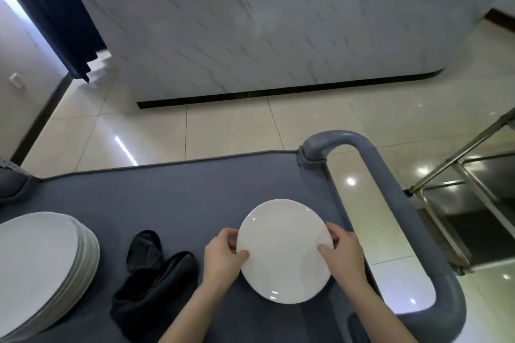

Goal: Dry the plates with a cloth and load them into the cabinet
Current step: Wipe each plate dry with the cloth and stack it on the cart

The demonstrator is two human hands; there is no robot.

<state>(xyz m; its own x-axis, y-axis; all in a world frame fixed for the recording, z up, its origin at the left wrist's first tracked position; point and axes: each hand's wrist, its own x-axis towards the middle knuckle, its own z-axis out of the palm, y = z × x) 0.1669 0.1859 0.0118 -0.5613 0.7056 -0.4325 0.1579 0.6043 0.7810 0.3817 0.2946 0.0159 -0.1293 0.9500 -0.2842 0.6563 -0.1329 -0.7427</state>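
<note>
While left hand [223, 256] and right hand [344, 253] grip the plate [284, 250], dark cloth [150, 281] and plate stack [41, 267] lie leftward.

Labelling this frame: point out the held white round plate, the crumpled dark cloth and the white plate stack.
white round plate [284, 250], head view, centre
crumpled dark cloth [156, 287], head view, middle fold
white plate stack [36, 264], head view, top face

A round white plate [284, 250] is held flat by its edges, the left hand [223, 256] on one side and the right hand [344, 255] on the other. It is just right of the dark, crumpled cloth [152, 281]. A stack of white plates [41, 267] sits near the cloth, on its left.
</note>
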